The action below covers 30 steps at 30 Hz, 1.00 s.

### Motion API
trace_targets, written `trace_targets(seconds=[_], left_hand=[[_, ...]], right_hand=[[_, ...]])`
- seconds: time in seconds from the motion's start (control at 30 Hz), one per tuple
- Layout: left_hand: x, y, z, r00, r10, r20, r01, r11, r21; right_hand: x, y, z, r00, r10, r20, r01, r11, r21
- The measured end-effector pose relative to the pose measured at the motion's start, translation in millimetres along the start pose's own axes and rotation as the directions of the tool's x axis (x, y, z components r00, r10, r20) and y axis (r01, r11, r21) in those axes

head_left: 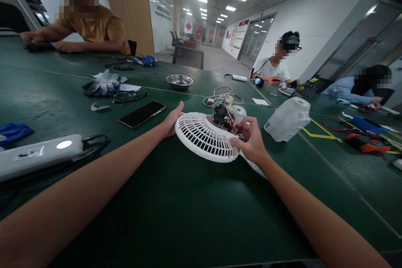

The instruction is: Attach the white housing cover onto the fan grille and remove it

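Between the left hand (171, 121), grip unclear, and right hand (252, 141), clamped on its edge, tilts a white fan grille (207, 138).

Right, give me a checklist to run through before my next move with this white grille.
1. White grille steadied: ok, left hand at its left edge, right hand at its right.
2. Wiring connections sound: cannot tell, too small to make out.
3. Phone apart from the grille: ok, it lies to the left.
4. White housing apart from the grille: ok, it sits right of the right hand.
5. Gloves worn: not ok, both hands are bare.
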State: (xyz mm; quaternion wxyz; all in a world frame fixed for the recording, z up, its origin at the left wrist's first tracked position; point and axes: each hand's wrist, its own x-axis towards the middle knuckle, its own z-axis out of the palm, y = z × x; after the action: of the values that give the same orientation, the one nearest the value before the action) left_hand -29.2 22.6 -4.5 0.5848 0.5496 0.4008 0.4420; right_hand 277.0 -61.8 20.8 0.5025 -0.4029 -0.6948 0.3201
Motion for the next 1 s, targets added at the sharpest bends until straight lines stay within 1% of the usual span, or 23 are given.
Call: trace_targets(seconds=[0.03,0.07,0.1,0.17,0.23,0.27,0.3,0.33,0.4,0.43,0.47,0.53,0.6,0.63,0.7,0.77,0.8,0.83,0.87,0.9,0.93,0.97,1.0], left_hand=[[-1.6,3.1,0.6,0.995,-0.087,0.057,0.092,0.991,-0.093],[-3.0,5.8,1.6,0.980,-0.168,0.105,0.184,0.968,-0.171],[-4.1,8.1,3.0,0.968,-0.226,0.114,0.246,0.944,-0.221],[-5.0,10.8,6.6,0.958,-0.281,0.048,0.284,0.927,-0.245],[-4.5,11.3,10.2,0.953,-0.299,-0.040,0.284,0.934,-0.216],[-4.0,10.8,11.6,0.952,-0.300,-0.069,0.282,0.939,-0.196],[-3.3,10.1,12.5,0.952,-0.295,-0.085,0.277,0.944,-0.180],[-2.5,9.2,13.0,0.952,-0.289,-0.099,0.271,0.948,-0.166],[-1.0,7.1,12.9,0.954,-0.274,-0.123,0.257,0.957,-0.137],[-0.3,6.1,12.4,0.955,-0.265,-0.131,0.250,0.960,-0.123],[0.3,5.2,11.8,0.957,-0.256,-0.135,0.242,0.964,-0.112],[1.1,3.7,10.3,0.962,-0.243,-0.127,0.231,0.968,-0.099],[1.5,2.5,9.0,0.966,-0.233,-0.114,0.223,0.970,-0.095],[1.7,1.9,8.4,0.968,-0.228,-0.108,0.218,0.971,-0.096],[2.0,0.7,7.4,0.971,-0.219,-0.096,0.210,0.973,-0.094],[2.4,-1.0,6.4,0.975,-0.205,-0.090,0.198,0.977,-0.077],[2.8,-2.0,5.9,0.977,-0.194,-0.092,0.190,0.980,-0.052],[3.2,-3.1,5.4,0.979,-0.175,-0.100,0.174,0.985,-0.018],[3.8,-4.2,4.8,0.982,-0.142,-0.121,0.146,0.989,0.023],[4.5,-5.3,4.2,0.984,-0.100,-0.149,0.111,0.992,0.066],[5.3,-6.2,3.5,0.983,-0.051,-0.176,0.072,0.991,0.111],[6.2,-6.8,3.0,0.979,0.004,-0.203,0.029,0.987,0.160],[7.1,-6.9,2.6,0.973,0.064,-0.223,-0.014,0.976,0.216]], right_hand=[[-0.4,1.7,-1.5,0.999,-0.025,0.028,0.027,0.998,-0.057],[-0.5,3.2,-3.1,0.998,-0.044,0.054,0.050,0.992,-0.113],[-0.3,4.5,-4.6,0.995,-0.058,0.079,0.071,0.984,-0.166],[0.8,6.5,-7.8,0.986,-0.086,0.140,0.121,0.957,-0.263],[2.9,8.7,-10.9,0.973,-0.124,0.195,0.183,0.929,-0.323],[4.3,10.4,-12.5,0.970,-0.150,0.194,0.209,0.919,-0.335],[6.0,12.7,-14.2,0.971,-0.180,0.158,0.225,0.910,-0.349],[8.0,15.8,-16.0,0.974,-0.208,0.091,0.227,0.898,-0.376],[13.1,24.1,-20.1,0.965,-0.252,-0.079,0.185,0.858,-0.480],[16.0,29.2,-22.5,0.955,-0.262,-0.138,0.148,0.825,-0.545],[19.1,34.6,-24.9,0.951,-0.260,-0.165,0.111,0.789,-0.604],[25.1,45.7,-29.8,0.966,-0.215,-0.147,0.061,0.736,-0.674],[30.2,55.2,-34.1,0.984,-0.135,-0.114,0.021,0.730,-0.683],[32.2,58.7,-35.8,0.989,-0.094,-0.118,-0.010,0.740,-0.673],[35.3,62.7,-38.1,0.984,-0.011,-0.175,-0.104,0.769,-0.631],[37.6,62.6,-38.2,0.955,0.078,-0.286,-0.226,0.817,-0.530],[38.5,61.2,-37.2,0.929,0.131,-0.346,-0.281,0.859,-0.428],[39.1,58.9,-35.3,0.898,0.201,-0.390,-0.324,0.903,-0.281],[39.3,55.7,-32.6,0.869,0.288,-0.402,-0.353,0.931,-0.097],[38.8,51.7,-29.0,0.848,0.372,-0.377,-0.363,0.927,0.098],[37.6,46.9,-24.7,0.840,0.431,-0.329,-0.354,0.896,0.269],[35.6,41.5,-19.9,0.850,0.447,-0.279,-0.325,0.861,0.391],[32.6,35.6,-14.9,0.871,0.421,-0.252,-0.278,0.847,0.454]])
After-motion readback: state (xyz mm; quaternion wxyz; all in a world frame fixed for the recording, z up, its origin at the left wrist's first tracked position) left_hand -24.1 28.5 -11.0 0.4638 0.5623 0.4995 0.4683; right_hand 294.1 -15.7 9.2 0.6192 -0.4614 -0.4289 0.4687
